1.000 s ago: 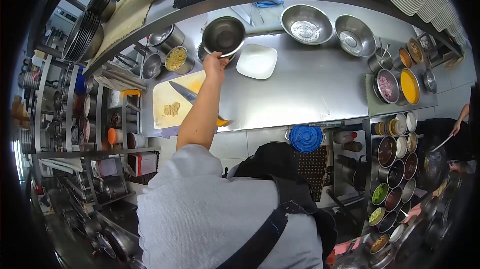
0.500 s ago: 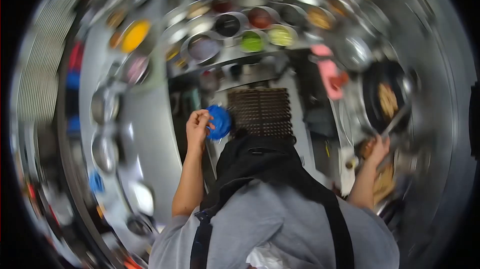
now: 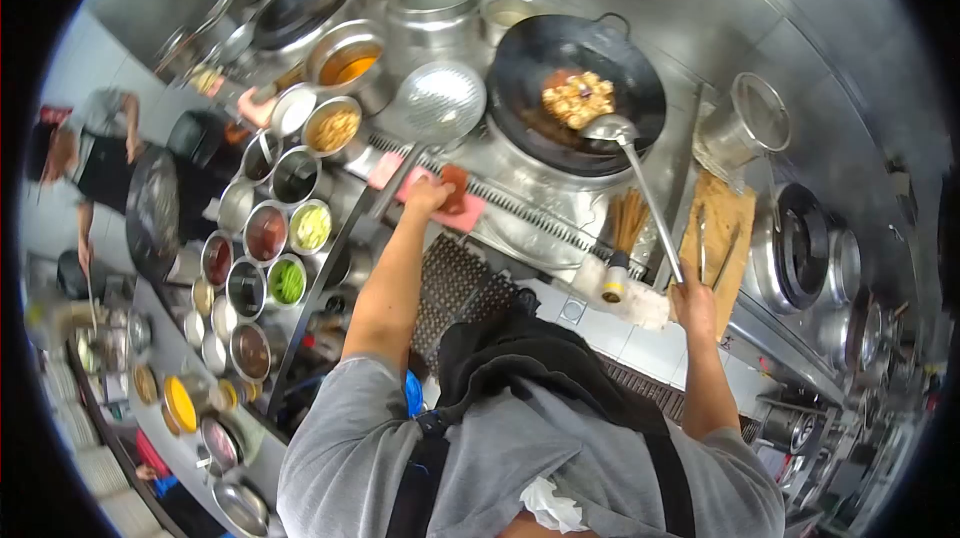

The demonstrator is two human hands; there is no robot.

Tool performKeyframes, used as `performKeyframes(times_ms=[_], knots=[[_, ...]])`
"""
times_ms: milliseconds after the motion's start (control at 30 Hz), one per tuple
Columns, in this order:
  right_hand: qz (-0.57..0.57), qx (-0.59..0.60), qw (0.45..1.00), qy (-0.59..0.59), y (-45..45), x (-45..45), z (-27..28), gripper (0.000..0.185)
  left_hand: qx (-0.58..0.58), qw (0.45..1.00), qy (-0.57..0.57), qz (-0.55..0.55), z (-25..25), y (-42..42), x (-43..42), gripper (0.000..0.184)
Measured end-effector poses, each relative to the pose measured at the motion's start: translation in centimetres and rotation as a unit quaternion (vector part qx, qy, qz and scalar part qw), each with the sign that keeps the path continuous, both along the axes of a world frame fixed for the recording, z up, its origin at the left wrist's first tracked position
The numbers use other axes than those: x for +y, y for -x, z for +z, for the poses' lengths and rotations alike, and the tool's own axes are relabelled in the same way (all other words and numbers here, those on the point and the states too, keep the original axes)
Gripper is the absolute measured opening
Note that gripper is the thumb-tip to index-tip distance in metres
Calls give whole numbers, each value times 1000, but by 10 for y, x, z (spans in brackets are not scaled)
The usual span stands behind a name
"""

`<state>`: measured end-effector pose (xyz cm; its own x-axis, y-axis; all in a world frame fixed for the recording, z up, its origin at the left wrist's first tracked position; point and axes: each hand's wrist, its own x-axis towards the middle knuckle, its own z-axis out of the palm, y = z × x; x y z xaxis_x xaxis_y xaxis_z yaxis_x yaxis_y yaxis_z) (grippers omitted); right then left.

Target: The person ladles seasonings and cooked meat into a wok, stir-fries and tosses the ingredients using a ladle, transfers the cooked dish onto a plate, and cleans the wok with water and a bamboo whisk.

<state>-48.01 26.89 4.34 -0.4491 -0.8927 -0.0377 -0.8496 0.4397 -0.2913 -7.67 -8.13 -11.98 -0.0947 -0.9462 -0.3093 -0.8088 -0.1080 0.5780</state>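
A black wok (image 3: 530, 88) sits on the stove, with browned food pieces (image 3: 578, 98) inside. My right hand (image 3: 695, 303) is closed round the handle of a long metal ladle (image 3: 650, 193), whose bowl rests in the wok beside the food. My left hand (image 3: 430, 198) is at the stove's front edge, its fingers on a reddish-brown cloth (image 3: 455, 190) that lies over a pink cloth (image 3: 466, 214). Just left of that hand runs the handle of a perforated metal strainer (image 3: 440, 101).
Several metal pots of ingredients (image 3: 287, 281) stand at the left. A bamboo brush (image 3: 627, 223) lies at the stove edge, a wooden board (image 3: 735, 238) right of it. A metal strainer pot (image 3: 750, 123) stands behind the board. Another person (image 3: 100, 153) works at far left.
The view has turned from the steel counter to the stove. My left hand, earlier raised above the floor, is now on the cloth. My right hand still holds the ladle in the wok.
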Motion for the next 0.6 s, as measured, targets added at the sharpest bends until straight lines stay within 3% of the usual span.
performKeyframes(times_ms=[100, 133, 233, 367, 400, 433, 467, 500, 567, 600], knots=[[9, 9, 1000, 27, 11, -39, -15, 48, 16, 997, -75, -17, -50, 19, -24, 68], [2, 10, 1000, 24, 12, -50, -17, 48, -56, 998, -8, -4, -34, 26, -11, 64], [-51, -64, 996, 45, 7, -81, -21, 49, -119, 991, 49, -34, -20, 35, 5, 60], [-115, -134, 980, 86, -9, -122, -20, 49, 0, 999, 0, -52, -1, 21, 13, 53], [-132, -147, 976, 92, -10, -140, -22, 48, 161, 987, -16, 6, 7, 16, 13, 52], [-147, -159, 971, 99, -10, -160, -24, 47, 319, 945, -29, 65, 15, 13, 8, 51], [-127, -189, 968, 108, -3, -178, -35, 49, 494, 856, -111, 106, 22, 10, 3, 48], [-126, -189, 968, 103, -10, -196, -25, 49, 547, 807, -183, 127, 37, 8, -3, 45], [-170, -349, 921, 17, -34, -229, 9, 50, 651, 692, -288, 124, 77, 17, -11, 40], [-171, -351, 921, 12, -38, -235, 12, 50, 638, 687, -326, 121, 87, 26, -14, 39]])
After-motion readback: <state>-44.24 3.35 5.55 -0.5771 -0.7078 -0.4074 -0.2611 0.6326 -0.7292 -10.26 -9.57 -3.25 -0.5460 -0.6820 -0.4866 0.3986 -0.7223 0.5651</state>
